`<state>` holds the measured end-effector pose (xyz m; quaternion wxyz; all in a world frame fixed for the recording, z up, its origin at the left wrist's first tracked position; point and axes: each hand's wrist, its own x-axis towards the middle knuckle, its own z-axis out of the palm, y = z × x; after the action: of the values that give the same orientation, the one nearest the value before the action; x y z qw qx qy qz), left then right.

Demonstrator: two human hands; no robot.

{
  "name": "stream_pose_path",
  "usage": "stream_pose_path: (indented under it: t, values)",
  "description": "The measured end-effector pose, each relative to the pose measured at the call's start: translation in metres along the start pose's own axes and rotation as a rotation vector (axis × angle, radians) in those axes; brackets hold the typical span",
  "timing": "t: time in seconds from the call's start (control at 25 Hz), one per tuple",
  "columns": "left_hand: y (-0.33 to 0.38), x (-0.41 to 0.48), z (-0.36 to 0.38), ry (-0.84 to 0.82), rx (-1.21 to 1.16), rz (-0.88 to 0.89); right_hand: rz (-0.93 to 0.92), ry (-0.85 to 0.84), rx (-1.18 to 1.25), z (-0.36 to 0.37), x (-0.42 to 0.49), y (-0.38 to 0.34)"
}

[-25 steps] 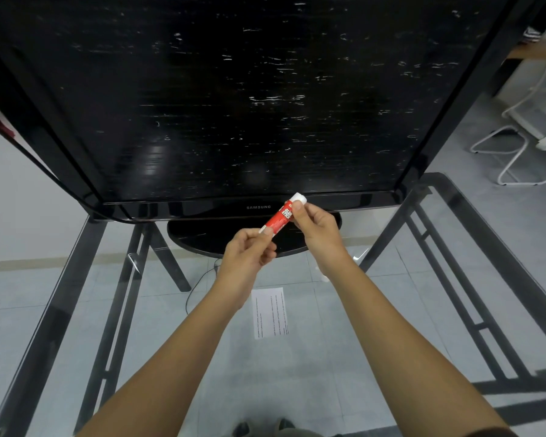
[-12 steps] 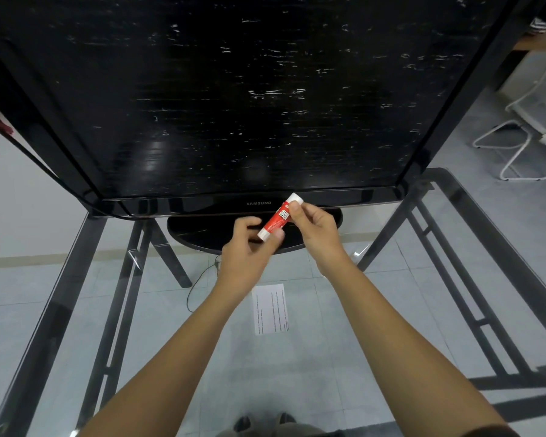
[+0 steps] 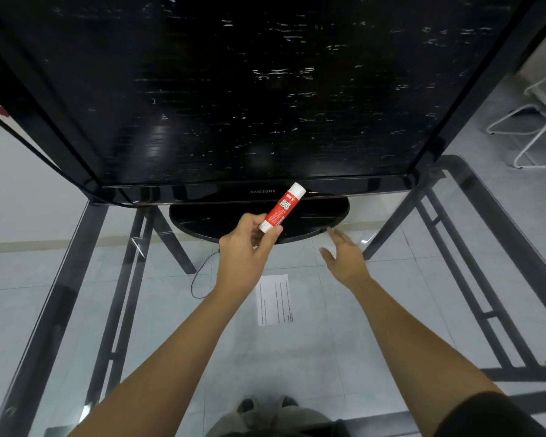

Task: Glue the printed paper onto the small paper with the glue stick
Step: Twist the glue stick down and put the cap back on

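Left hand [image 3: 245, 247] is seen curled round the lower end of one glue stick [image 3: 282, 207], which is held tilted, its upper white end pointing up and to the right in front of the monitor [image 3: 202, 89]. On the stick's red label the words "GLUE STICK" are printed in white; the smaller print beside them cannot be read. One monitor is counted, dark and streaked with reflections, and "SAMSUNG" is lettered on its lower bezel, just left of the stick's tip. One printed paper [image 3: 274, 299] is laid flat on the glass table [image 3: 52, 310] between the two forearms, nearer the person than both hands; several lines of text are printed on it, too small to be read. Two hands are counted. Right hand [image 3: 344, 257] is held with its fingers straight and spread, nothing gripped, and is blurred; a pale patch by its thumb cannot be identified. One white chair frame [image 3: 530, 134] is seen at the far right.
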<state>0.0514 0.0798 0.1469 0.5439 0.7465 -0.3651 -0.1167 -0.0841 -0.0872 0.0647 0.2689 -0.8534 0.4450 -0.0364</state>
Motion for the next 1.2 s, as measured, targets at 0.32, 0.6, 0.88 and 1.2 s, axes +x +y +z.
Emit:
stream_pose_path:
  t: [0.32,0.6,0.88,1.2]
  values:
    - [-0.001,-0.001,-0.001,-0.032,-0.014,-0.02,0.03,-0.293,-0.462,0.036,-0.012,0.026]
    - [-0.008,-0.003,0.001,-0.059,0.006,-0.038,-0.06,-0.209,-0.586,0.032,-0.002,0.027]
    - [-0.016,-0.004,0.0,-0.08,0.015,-0.045,-0.035,-0.031,0.108,0.013,-0.006,0.004]
    - [-0.02,-0.006,-0.001,-0.103,0.043,-0.037,-0.167,0.036,1.001,-0.05,-0.008,-0.053]
